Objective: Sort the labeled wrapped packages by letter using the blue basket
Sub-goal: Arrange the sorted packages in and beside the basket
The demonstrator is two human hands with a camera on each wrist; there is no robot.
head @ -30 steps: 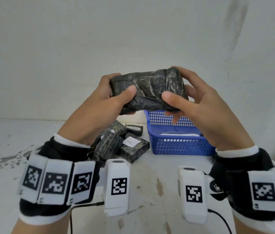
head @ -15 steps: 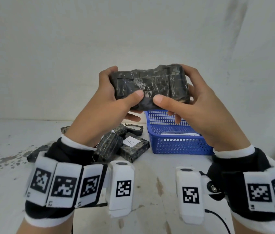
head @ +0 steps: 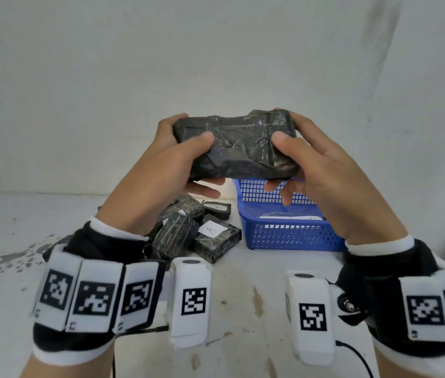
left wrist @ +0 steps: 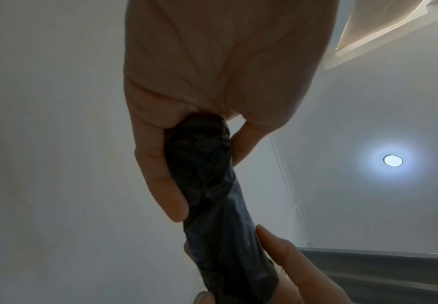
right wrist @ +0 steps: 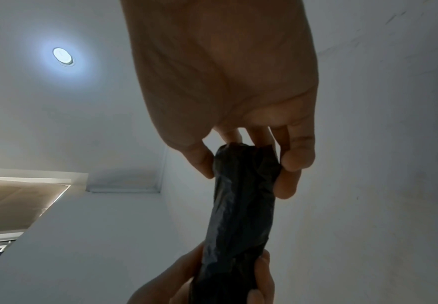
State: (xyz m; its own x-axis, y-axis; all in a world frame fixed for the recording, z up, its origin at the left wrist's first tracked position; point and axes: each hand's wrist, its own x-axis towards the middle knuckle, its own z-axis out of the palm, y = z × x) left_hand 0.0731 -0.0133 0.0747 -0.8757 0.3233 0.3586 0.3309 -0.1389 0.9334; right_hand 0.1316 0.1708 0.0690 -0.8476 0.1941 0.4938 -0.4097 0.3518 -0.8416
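Observation:
Both hands hold one black wrapped package (head: 239, 144) up in front of the wall, above the table. My left hand (head: 177, 148) grips its left end and my right hand (head: 292, 148) grips its right end, thumbs on the near face. No label shows on the face turned toward me. Seen from the wrists, the package (left wrist: 212, 195) (right wrist: 241, 205) runs between the two hands. Below stands the blue basket (head: 284, 236), with a white-labeled package (head: 289, 217) inside. A pile of black packages (head: 188, 233) lies left of the basket; one label (head: 211, 230) reads A.
The white table (head: 243, 296) is stained with dark spots at the left. A white wall stands close behind the basket and pile. A black cable (head: 357, 356) trails from my right wrist over the near table.
The package has been turned and levelled in my hands and held a little higher. My thumbs have moved apart toward its ends. Pile and basket are unchanged.

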